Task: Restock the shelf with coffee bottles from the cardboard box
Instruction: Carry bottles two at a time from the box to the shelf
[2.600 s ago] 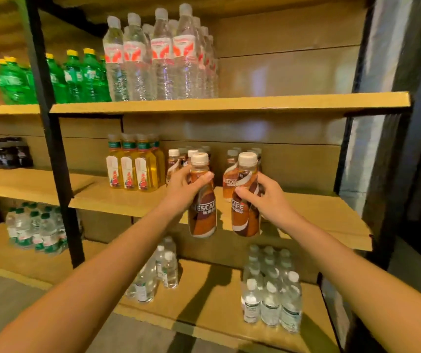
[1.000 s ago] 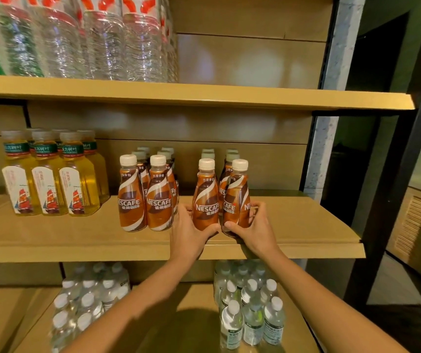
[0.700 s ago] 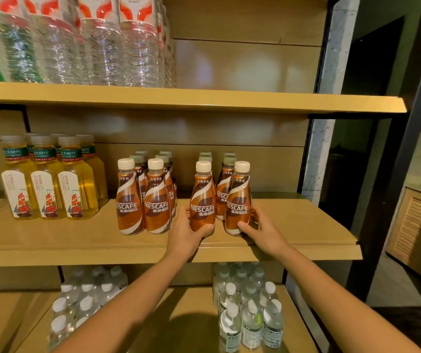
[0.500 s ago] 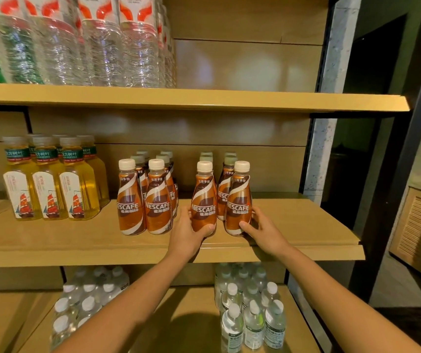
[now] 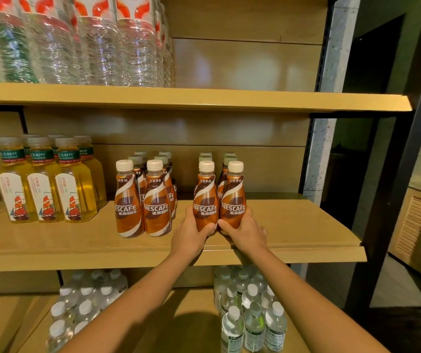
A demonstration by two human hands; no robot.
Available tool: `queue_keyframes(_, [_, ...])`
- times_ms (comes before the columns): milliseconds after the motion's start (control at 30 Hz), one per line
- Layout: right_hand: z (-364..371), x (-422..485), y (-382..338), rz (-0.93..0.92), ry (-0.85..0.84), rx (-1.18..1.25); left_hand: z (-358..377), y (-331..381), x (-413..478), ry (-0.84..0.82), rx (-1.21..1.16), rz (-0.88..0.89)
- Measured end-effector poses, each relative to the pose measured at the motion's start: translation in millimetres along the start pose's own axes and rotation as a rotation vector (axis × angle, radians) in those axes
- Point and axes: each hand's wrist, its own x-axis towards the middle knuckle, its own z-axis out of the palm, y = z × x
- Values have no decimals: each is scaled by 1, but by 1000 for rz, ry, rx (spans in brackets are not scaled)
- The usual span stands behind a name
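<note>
Two brown coffee bottles with cream caps stand side by side at the front of the middle wooden shelf [image 5: 306,240]. My left hand [image 5: 191,233] grips the base of the left one [image 5: 205,197]. My right hand [image 5: 245,231] grips the base of the right one [image 5: 233,197]. More coffee bottles stand in rows behind them. A second group of coffee bottles [image 5: 143,200] stands a little to the left. The cardboard box is out of view.
Yellow tea bottles [image 5: 46,184] stand at the left of the same shelf. Large water bottles [image 5: 97,44] fill the shelf above. Small water bottles [image 5: 250,314] sit on the shelf below. A dark metal upright [image 5: 393,179] borders the right side.
Both hands carried the two coffee bottles to the shelf and set them down in front of the right rows. Over the last half second the hands stay on the bottle bases.
</note>
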Motion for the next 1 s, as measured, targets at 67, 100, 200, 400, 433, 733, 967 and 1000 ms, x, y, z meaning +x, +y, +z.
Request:
queue_keyframes(67, [1,1,1,-6,-11,-15,0,-1,1,-19,-2,-1])
queue_keyframes(100, [2,1,1,-7,-15,-18,0,-2,1,-27,-4,1])
queue_keyframes(200, [2,2,2,-11,-17,-15,0,-4,2,-33,2,8])
queue_keyframes(400, [6,4,4,-19,-18,-34,0,-7,1,-24,11,18])
queue_keyframes(433, [6,4,4,-18,-17,-39,0,-7,2,-21,14,20])
queue_keyframes(733, [9,10,4,11,-40,-75,0,-5,3,-55,53,-17])
queue_keyframes(967, [-12,-2,6,54,-48,-41,-3,3,-14,10,45,23])
queue_keyframes(1000, [-21,-8,9,46,-13,-89,-4,8,-23,47,68,86])
